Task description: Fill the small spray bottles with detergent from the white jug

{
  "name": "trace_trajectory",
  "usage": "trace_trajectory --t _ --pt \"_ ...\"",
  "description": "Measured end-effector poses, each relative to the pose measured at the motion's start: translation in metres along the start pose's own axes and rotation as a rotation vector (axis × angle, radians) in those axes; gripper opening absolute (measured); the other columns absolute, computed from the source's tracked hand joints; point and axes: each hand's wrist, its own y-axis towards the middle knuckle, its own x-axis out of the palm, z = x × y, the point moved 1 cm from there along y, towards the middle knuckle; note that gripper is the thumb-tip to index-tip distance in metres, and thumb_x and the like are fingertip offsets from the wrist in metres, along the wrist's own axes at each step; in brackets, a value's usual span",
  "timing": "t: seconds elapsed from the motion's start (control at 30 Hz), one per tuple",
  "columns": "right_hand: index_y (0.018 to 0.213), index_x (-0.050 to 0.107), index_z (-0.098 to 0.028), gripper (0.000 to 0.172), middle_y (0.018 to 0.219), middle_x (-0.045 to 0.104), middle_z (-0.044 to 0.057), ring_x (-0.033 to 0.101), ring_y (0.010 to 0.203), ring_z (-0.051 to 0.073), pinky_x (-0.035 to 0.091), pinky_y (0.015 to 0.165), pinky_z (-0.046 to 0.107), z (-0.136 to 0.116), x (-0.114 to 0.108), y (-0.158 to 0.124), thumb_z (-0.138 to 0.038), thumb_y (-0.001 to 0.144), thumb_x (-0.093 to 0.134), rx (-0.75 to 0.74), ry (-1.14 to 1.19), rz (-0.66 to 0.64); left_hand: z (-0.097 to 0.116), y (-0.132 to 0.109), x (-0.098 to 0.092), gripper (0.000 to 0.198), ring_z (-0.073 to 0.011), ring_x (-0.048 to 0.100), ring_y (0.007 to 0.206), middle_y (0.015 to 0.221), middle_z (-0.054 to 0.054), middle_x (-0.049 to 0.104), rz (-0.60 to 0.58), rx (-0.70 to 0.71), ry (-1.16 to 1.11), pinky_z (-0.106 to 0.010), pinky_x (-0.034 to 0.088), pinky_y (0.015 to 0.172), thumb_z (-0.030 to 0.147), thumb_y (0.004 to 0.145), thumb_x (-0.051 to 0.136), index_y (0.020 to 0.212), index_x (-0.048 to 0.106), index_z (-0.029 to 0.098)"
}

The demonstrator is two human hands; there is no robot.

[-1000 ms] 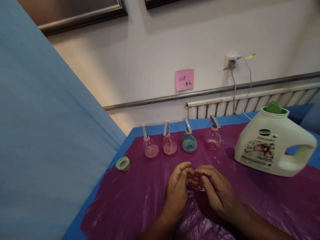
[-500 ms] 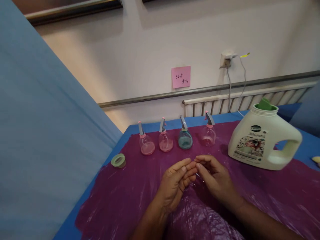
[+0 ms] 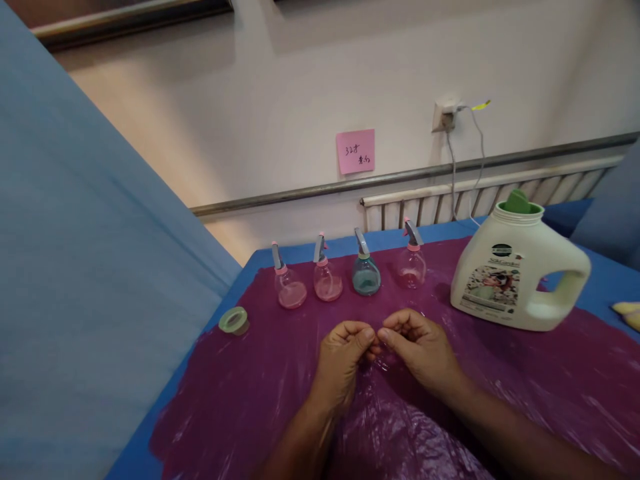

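My left hand [image 3: 345, 360] and my right hand [image 3: 423, 350] meet at the fingertips above the purple plastic sheet [image 3: 250, 400]. Both are closed in a pinch, thumb against fingers; anything between them is too small to make out. Behind them stand spray bottles in a row: two with pink liquid [image 3: 291, 293] [image 3: 329, 287] at the left, one with teal liquid [image 3: 367, 281], and another pink one [image 3: 412, 270] at the right. A large pale green jug [image 3: 515, 273], its mouth holding a green insert, stands to the right of my hands.
A green cap [image 3: 234, 321] lies on the sheet at the left. A blue curtain [image 3: 90, 253] hangs along the left side. Yellow gloves or cloth [image 3: 629, 313] lie at the right edge. A cable [image 3: 453, 173] runs down from the wall socket.
The fingers of my left hand have curled from a more open, palm-up pose into a pinch. The whole view has shifted slightly; the bottles and jug stand as before.
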Motion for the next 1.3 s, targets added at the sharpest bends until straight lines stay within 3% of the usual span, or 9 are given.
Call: trace_trajectory --t 0.23,0.47,0.63,0.7,0.83,0.97,1.07,1.13,1.3 --pt "0.076 0.073 -0.025 0.054 0.068 0.07 0.002 0.063 0.063 0.02 0.053 0.062 0.033 -0.009 -0.011 0.005 -0.071 0.103 0.075 -0.159 -0.212 0.031 -0.002 0.004 -0.005 0.073 -0.0105 0.048 0.054 0.057 0.004 0.059 0.02 0.179 0.27 -0.025 0.04 0.059 0.089 0.083 0.086 0.07 0.059 0.022" --pt "0.107 0.082 -0.025 0.03 0.1 0.083 0.007 0.078 0.09 0.026 0.063 0.083 0.038 -0.056 -0.034 0.019 -0.053 0.111 0.072 -0.418 -0.448 0.118 -0.01 -0.003 -0.005 0.07 -0.0126 0.042 0.063 0.064 0.005 0.047 -0.009 0.368 0.448 -0.028 0.036 0.064 0.08 0.103 0.068 0.066 0.05 0.023" --pt "0.129 0.079 -0.025 0.035 0.135 0.082 0.014 0.078 0.128 0.038 0.058 0.118 0.059 -0.108 -0.116 0.027 -0.045 0.101 0.081 -0.938 -0.841 0.646 -0.02 -0.008 -0.006 0.058 -0.0121 0.041 0.067 0.068 0.006 0.045 -0.137 0.44 0.574 -0.028 0.032 0.066 0.063 0.11 0.064 0.071 0.049 0.022" --pt "0.147 0.074 -0.027 0.054 0.15 0.075 0.016 0.074 0.137 0.045 0.057 0.118 0.064 -0.117 -0.158 0.028 -0.049 0.098 0.083 -0.885 -0.91 0.845 -0.02 -0.009 -0.007 0.056 -0.0118 0.041 0.067 0.068 0.006 0.045 -0.156 0.461 0.585 -0.028 0.032 0.067 0.059 0.111 0.063 0.071 0.049 0.022" --pt "0.164 0.064 -0.038 0.068 0.165 0.065 0.013 0.062 0.154 0.053 0.053 0.121 0.069 -0.109 -0.206 0.022 -0.057 0.101 0.079 -0.575 -1.0 0.852 -0.018 -0.009 -0.006 0.055 -0.0117 0.041 0.066 0.067 0.007 0.045 -0.158 0.473 0.58 -0.028 0.032 0.067 0.056 0.112 0.062 0.071 0.049 0.023" --pt "0.153 0.07 -0.036 0.053 0.152 0.073 0.013 0.07 0.144 0.044 0.054 0.124 0.064 -0.097 -0.175 0.012 -0.048 0.103 0.078 -0.792 -1.025 0.692 -0.02 -0.008 -0.005 0.055 -0.0115 0.042 0.066 0.067 0.007 0.046 -0.158 0.495 0.599 -0.027 0.032 0.066 0.056 0.112 0.064 0.07 0.049 0.022" --pt "0.138 0.078 -0.031 0.037 0.13 0.082 0.011 0.08 0.116 0.036 0.066 0.103 0.056 -0.084 -0.121 0.027 -0.051 0.106 0.074 -0.645 -0.967 0.311 -0.021 -0.007 -0.006 0.055 -0.0114 0.043 0.066 0.067 0.006 0.047 -0.157 0.532 0.612 -0.027 0.032 0.066 0.053 0.113 0.063 0.07 0.049 0.022" --pt "0.136 0.077 -0.027 0.039 0.133 0.083 0.013 0.081 0.118 0.035 0.064 0.109 0.056 -0.072 -0.084 0.051 -0.052 0.106 0.073 -0.535 -0.878 0.132 -0.022 -0.005 -0.007 0.054 -0.0113 0.044 0.066 0.067 0.006 0.048 -0.159 0.561 0.636 -0.028 0.032 0.066 0.05 0.114 0.063 0.07 0.049 0.022" --pt "0.129 0.076 -0.022 0.036 0.137 0.083 0.015 0.08 0.128 0.033 0.062 0.114 0.051 -0.036 -0.014 0.129 -0.04 0.098 0.08 -0.318 -0.834 0.073 -0.023 -0.002 -0.014 0.049 -0.0118 0.049 0.066 0.068 0.005 0.053 -0.147 0.681 0.732 -0.028 0.033 0.067 0.043 0.114 0.064 0.071 0.052 0.022"
